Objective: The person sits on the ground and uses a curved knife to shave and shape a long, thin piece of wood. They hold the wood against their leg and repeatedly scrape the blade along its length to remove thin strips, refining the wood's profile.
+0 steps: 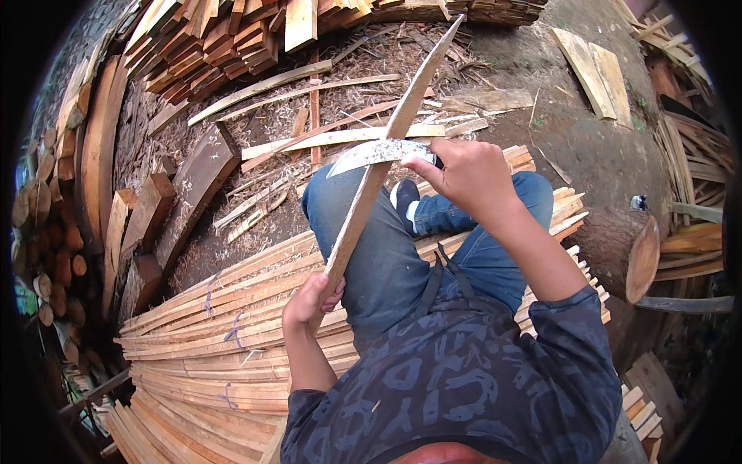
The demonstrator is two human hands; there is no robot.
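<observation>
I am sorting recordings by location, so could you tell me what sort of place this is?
Probably an outdoor woodworking yard: it has a pile of boards, bundled wooden strips and a cut log.

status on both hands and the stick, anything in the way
Left hand gripping wooden stick near lower end. Right hand gripping curved blade, crossing stick. Possibly in the way: bent left leg beneath both.

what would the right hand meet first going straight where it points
Likely the wooden strip held in the left hand; the curved blade in the right hand crosses it in view, though depth is unclear.
</observation>
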